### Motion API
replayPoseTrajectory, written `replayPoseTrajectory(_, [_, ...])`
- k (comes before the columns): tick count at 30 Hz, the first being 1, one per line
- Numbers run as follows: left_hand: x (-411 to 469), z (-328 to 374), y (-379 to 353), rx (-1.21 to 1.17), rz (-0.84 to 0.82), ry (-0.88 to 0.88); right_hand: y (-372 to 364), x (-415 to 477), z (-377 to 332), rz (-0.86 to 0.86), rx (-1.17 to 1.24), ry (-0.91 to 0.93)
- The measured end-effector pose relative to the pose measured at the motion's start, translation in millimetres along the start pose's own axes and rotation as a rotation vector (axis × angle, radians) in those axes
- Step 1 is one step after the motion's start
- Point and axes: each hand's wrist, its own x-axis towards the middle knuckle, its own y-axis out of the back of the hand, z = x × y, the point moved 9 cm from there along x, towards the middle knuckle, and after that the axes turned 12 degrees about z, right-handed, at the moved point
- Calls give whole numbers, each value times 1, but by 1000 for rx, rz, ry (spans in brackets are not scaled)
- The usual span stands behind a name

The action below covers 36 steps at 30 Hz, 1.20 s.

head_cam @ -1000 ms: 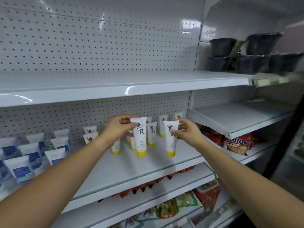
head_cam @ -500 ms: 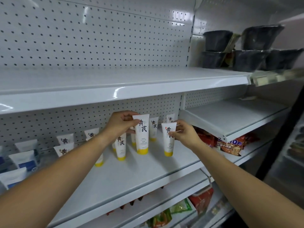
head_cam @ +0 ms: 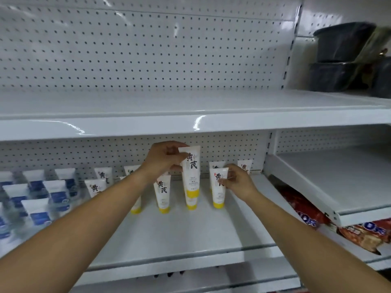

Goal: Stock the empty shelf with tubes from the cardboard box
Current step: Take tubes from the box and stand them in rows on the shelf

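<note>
White shelf (head_cam: 190,240): left hand (head_cam: 163,159), right hand (head_cam: 238,182) hold tubes (head_cam: 191,170) upright, caps (head_cam: 192,193) down.

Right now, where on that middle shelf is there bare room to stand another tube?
The front strip of the shelf is bare, between the yellow-capped tubes and the front edge. A smaller gap lies right of the tube the right hand pinches. The back is crowded, and blue-labelled tubes fill the left end. The shelf above is bare too.
</note>
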Motion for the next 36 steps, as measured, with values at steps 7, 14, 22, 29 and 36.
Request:
replayPoseTrajectory(7, [1, -2, -4, 6, 42, -12, -16, 15, 23, -61, -55, 9])
replayPoseTrajectory(14, [14, 1, 1, 16, 58, -8, -18, 22, 31, -63, -52, 11])
replayPoseTrajectory(22, [15, -3, -11, -6, 27, -1, -13, 19, 36, -85, -42, -9])
replayPoseTrajectory(29, [17, 1, -29, -14, -24, -13, -5, 25, 36, -115, 5, -40])
replayPoseTrajectory(36, [25, 11, -61, -8, -77, -26, 43, 30, 26, -30, 158, -100])
